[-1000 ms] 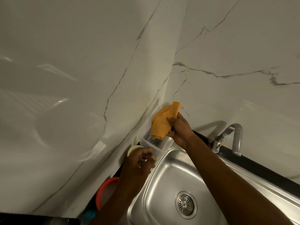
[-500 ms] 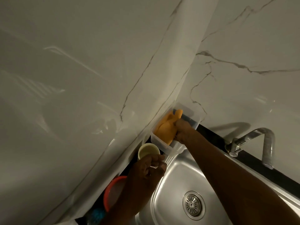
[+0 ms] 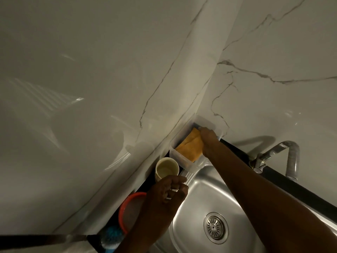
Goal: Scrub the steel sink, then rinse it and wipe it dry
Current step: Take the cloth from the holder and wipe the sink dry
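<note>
- Lower left of the frame, I see a blue-bristled brush and a red-rimmed bowl on the dark surface against the glossy, grey-veined marble wall.
- Just above them stands a pale, round cup, open-topped and apparently empty.
- My left hand hovers at the sink's upper left corner, fingers curled on something small and pale; I cannot tell what it is.
- At centre, a clear, rectangular plastic container sits in the wall corner; my right hand presses the soft, folded orange cloth into it, fingers lying on the cloth.
- The steel sink fills the lower right: a smooth, shiny basin with a round slotted drain. I see no suds or running water, so I judge the task near its end, with the cloth being put away.
- Far right, the curved metal tap stands off.
</note>
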### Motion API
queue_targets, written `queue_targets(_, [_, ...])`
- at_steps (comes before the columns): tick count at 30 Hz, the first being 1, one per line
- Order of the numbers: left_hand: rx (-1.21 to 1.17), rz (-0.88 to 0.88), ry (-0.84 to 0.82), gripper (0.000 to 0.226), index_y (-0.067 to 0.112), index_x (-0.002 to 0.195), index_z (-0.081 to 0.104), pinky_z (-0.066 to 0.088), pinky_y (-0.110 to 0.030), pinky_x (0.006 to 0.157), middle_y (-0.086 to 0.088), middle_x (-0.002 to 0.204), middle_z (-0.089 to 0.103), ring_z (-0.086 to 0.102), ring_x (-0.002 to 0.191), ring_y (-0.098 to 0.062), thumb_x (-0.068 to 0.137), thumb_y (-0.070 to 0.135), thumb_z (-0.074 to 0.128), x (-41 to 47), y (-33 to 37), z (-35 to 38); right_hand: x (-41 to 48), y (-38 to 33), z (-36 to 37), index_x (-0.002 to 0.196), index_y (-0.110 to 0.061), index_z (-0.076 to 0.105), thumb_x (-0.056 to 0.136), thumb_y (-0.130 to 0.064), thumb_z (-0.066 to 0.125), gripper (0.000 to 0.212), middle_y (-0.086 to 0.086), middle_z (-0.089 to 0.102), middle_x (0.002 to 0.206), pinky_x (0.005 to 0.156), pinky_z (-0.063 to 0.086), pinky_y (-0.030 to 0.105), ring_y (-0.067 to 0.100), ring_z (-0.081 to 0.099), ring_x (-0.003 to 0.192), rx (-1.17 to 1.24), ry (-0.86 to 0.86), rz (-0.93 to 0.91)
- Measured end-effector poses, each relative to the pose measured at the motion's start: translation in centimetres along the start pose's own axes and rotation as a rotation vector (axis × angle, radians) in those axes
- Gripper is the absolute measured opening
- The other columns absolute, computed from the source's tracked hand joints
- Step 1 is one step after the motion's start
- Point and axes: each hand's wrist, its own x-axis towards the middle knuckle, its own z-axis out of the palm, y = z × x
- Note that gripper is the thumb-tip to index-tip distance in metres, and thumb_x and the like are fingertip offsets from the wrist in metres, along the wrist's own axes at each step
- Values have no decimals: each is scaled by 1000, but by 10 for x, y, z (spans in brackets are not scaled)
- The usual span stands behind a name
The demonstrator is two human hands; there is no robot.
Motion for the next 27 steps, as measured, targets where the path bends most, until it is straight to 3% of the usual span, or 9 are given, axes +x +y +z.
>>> queue_targets(2, [40, 12, 30, 21, 40, 111, 73, 63, -42, 92, 18, 103, 78, 75, 99, -8, 91, 46, 76, -4, -1, -2, -17, -4, -7, 141, -8, 51, 104, -36, 55, 46, 14, 56, 137, 109, 48, 48, 33, 55, 121, -11, 15, -39])
queue_targets(5, [84, 17, 82, 16, 36, 111, 75, 63, -42, 94, 16, 103, 79, 75, 98, -7, 98, 26, 75, -14, 3, -5, -67, -4, -19, 140, -15, 55, 106, -28, 54, 36, 10, 58, 135, 108, 50, 49, 30, 57, 118, 13, -47, -170])
queue_targets(7, [90, 32, 111, 16, 33, 112, 76, 63, -42, 95, 15, 105, 79, 75, 99, -8, 97, 26, 75, -22, 9, -6, -108, 5, -30, 129, -22, 61, 107, -27, 54, 24, 5, 62, 128, 102, 54, 44, 22, 60, 115, 59, -88, -252])
queue_targets(9, [95, 59, 135, 20, 32, 113, 77, 62, -46, 94, 12, 106, 79, 75, 99, -11, 94, 38, 78, -35, 20, -5, -151, 17, -43, 115, -29, 63, 106, -32, 55, 13, 2, 65, 117, 96, 57, 39, 17, 63, 109, 106, -118, -304])
queue_targets(12, [90, 86, 159, 46, 32, 116, 76, 62, -51, 93, 9, 105, 80, 75, 101, -15, 79, 59, 73, -54, 28, -5, -199, 39, -59, 111, -23, 71, 105, -32, 58, 17, 9, 70, 115, 96, 59, 40, 24, 67, 111, 149, -170, -350])
queue_targets(17, [193, 173, 255, 11, 27, 108, 77, 58, -31, 82, 12, 94, 80, 76, 91, -8, 97, 27, 75, -98, 30, -3, -269, 83, -85, 115, -19, 75, 105, -26, 57, 21, 4, 75, 113, 89, 58, 35, 20, 70, 110, 188, -301, -441])
queue_targets(23, [187, 176, 323, 12, 32, 105, 76, 60, -33, 85, 14, 100, 79, 76, 97, -13, 100, 22, 72, -166, -2, -16, -322, 147, -90, 115, -20, 73, 104, -18, 61, 17, -1, 76, 106, 88, 61, 35, 17, 72, 102, 88, -374, -539])
queue_targets(27, [118, 87, 409, 14, 23, 108, 77, 64, -36, 83, 1, 104, 79, 77, 99, -21, 99, 14, 72, -207, -34, -27, -346, 195, -73, 114, -23, 73, 103, -20, 62, 16, -8, 76, 102, 87, 61, 33, 10, 73, 97, 9, -426, -537])
